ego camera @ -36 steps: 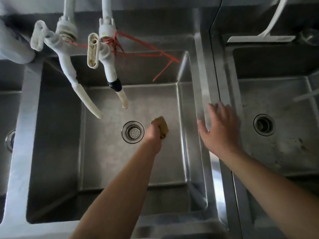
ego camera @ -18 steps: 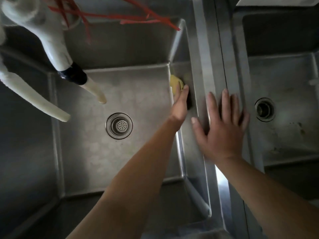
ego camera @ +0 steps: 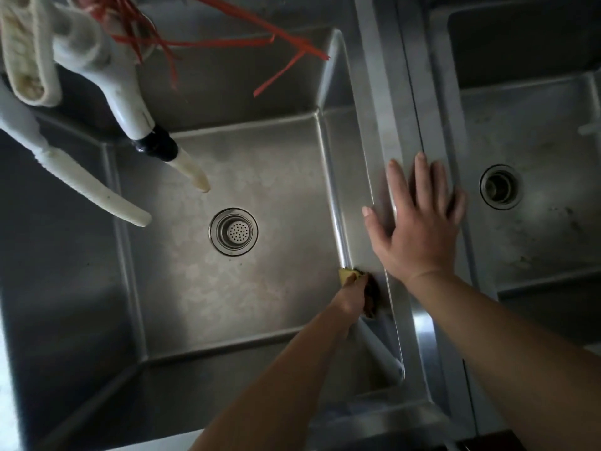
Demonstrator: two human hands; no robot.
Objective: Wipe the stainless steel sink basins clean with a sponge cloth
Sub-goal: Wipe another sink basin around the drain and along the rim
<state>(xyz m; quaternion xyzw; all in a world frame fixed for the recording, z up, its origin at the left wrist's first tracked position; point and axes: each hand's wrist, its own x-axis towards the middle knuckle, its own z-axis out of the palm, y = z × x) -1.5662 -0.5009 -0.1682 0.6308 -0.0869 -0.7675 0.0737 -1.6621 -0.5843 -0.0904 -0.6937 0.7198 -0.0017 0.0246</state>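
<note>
Wiping of a basin wall, at lower centre right of the frame. Yellow sponge cloth with a dark scouring face point(ego camera: 349, 274) clamped in the left hand point(ego camera: 353, 294), fingers closed round it, pressed against the right wall of the middle stainless steel basin point(ego camera: 195, 288), just above the floor seam. Right hand point(ego camera: 419, 222) spread wide and flat, holding nothing, braced on the brushed steel divider rim point(ego camera: 390, 92) between that basin and the stained right-hand basin point(ego camera: 536, 125). Best done, by judgement, with firm even pressure and long overlapping strokes along the wall, cloth edge pushed into the seam and the near corner, both likely grime traps; then carried across the floor toward the round perforated drain strainer point(ego camera: 233, 231). Against half a second earlier: cloth drawn from the far upper stretch of the wall down toward the near corner; right hand kept on the rim, hardly shifted; white plastic taps point(ego camera: 130, 109) at upper left untouched.
</note>
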